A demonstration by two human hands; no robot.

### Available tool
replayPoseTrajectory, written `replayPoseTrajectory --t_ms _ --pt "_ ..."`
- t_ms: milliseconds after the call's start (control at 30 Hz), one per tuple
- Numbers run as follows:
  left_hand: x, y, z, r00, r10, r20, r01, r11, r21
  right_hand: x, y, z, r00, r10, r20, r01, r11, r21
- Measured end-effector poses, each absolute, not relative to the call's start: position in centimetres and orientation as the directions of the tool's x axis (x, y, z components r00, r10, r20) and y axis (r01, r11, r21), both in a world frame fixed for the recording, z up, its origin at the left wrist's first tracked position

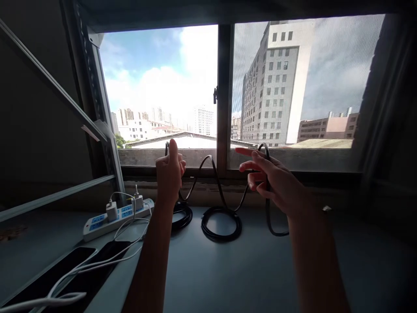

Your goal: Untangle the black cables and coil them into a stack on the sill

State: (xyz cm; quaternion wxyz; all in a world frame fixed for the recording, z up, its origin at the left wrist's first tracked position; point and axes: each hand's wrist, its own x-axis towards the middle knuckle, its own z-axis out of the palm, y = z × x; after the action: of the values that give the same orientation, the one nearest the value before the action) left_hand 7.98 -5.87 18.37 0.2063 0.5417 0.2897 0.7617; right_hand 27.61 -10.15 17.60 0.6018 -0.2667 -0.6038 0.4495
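A black cable [218, 179] hangs in a wavy line between my two hands, rising to a bend in the middle. My left hand [170, 167] is closed round one stretch of it, thumb up, and a short bit of cable shows above the fist. My right hand [273, 176] has the cable looped over and behind its fingers; the index finger points left while the others curl. From there the cable drops to a low bend beside the wrist. Below, a round black cable coil [221, 237] lies on the grey table [215, 274]; another black coil [188, 216] is partly hidden by my left forearm.
A white power strip [122, 219] with two plugged-in chargers stands at the left. White charging cables [100, 262] run over dark flat devices [97, 271] at the front left. Metal shelf bars [65, 195] cross the left side. A window [224, 100] rises behind the table.
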Motion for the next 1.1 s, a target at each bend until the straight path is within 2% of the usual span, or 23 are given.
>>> replayPoseTrajectory --t_ms 67,200,367,467,633,700,767,833,900,1000,1100 --pt "8.6 -6.5 18.5 -0.305 0.631 0.713 -0.02 -0.753 0.658 27.0 -10.4 17.6 -0.094 0.873 0.478 -0.132 0.465 -0.876" --pt "10.2 -8.0 18.8 -0.252 0.667 0.701 -0.074 -0.735 0.674 25.8 -10.5 17.6 -0.191 0.873 0.448 -0.063 0.445 -0.894" --pt "11.5 -9.0 18.7 -0.188 0.687 0.702 -0.085 -0.724 0.685 24.7 -10.8 17.9 -0.279 0.877 0.39 -0.1 0.378 -0.92" --pt "11.5 -9.2 18.6 -0.203 0.659 0.724 -0.108 -0.75 0.653 24.9 -10.7 17.7 -0.236 0.864 0.445 -0.08 0.44 -0.895" --pt "11.1 -9.3 18.6 -0.333 0.629 0.702 -0.158 -0.771 0.616 26.2 -9.7 17.2 -0.116 0.818 0.563 0.107 0.574 -0.812" --pt "10.9 -9.1 18.6 -0.362 0.628 0.689 -0.165 -0.77 0.616 26.4 -9.3 17.1 -0.085 0.812 0.577 0.104 0.584 -0.805" --pt "10.8 -8.9 18.5 -0.31 0.65 0.694 -0.122 -0.751 0.649 26.4 -9.0 17.1 -0.076 0.813 0.577 0.029 0.58 -0.814" --pt "10.8 -8.5 18.3 -0.148 0.723 0.675 0.003 -0.682 0.731 26.3 -9.0 17.2 -0.105 0.813 0.573 -0.057 0.57 -0.819" --pt "11.0 -8.2 18.1 0.01 0.805 0.593 0.16 -0.586 0.794 26.0 -9.2 17.1 -0.182 0.816 0.548 -0.102 0.539 -0.836" --pt "11.4 -7.9 17.5 0.083 0.853 0.516 0.262 -0.518 0.814 25.6 -9.7 17.0 -0.321 0.803 0.502 -0.08 0.506 -0.859" --pt "11.5 -7.7 17.0 0.126 0.847 0.516 0.304 -0.528 0.793 25.6 -10.3 16.9 -0.427 0.736 0.526 -0.033 0.568 -0.822"
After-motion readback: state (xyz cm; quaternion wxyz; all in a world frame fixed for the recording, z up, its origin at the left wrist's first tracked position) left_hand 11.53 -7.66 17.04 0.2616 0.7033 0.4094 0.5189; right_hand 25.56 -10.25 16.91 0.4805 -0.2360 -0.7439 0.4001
